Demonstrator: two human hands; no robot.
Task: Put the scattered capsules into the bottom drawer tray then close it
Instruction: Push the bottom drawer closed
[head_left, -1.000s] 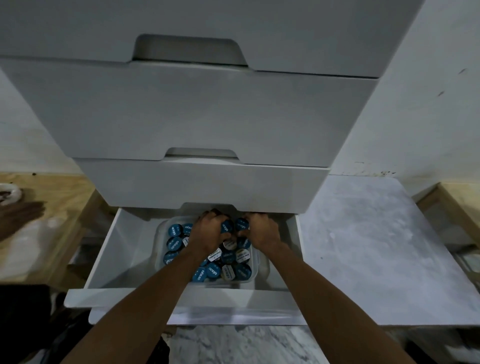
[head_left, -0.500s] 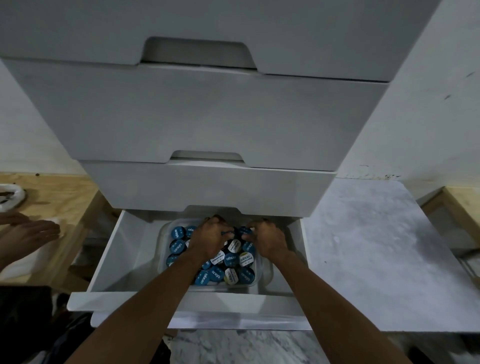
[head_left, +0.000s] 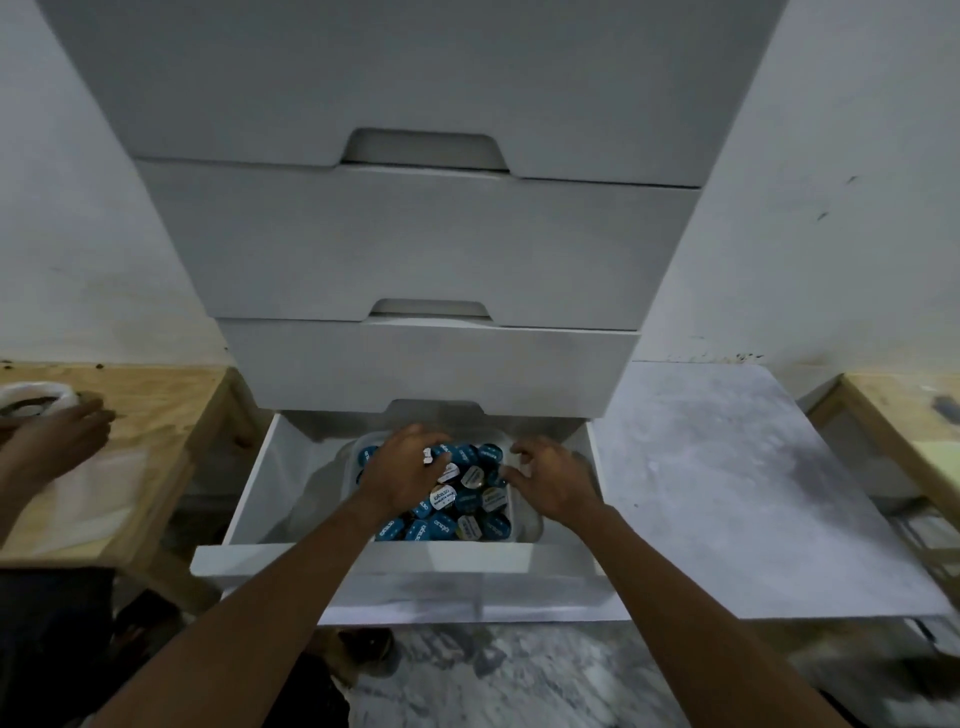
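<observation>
The white bottom drawer (head_left: 415, 564) stands pulled out under two shut drawers. Inside it sits a clear plastic tray (head_left: 517, 514) heaped with several blue, black and white-topped capsules (head_left: 462, 501). My left hand (head_left: 402, 475) lies palm down on the pile's left and back part, fingers curled into the capsules; a small white bit shows at its fingertips and what is under the palm is hidden. My right hand (head_left: 553, 480) hovers at the tray's right rim, fingers apart and bent, holding nothing. No loose capsules show outside the tray.
The middle drawer's front (head_left: 426, 364) overhangs the back of the open drawer. Another person's hand (head_left: 57, 434) rests on the wooden table (head_left: 171, 410) at left, by a white bag (head_left: 36, 400). A grey marble slab (head_left: 727, 483) lies at right.
My hands were bunched together at the back of the tray; now they have drawn apart, the right one off to the tray's right rim. The view has tilted up.
</observation>
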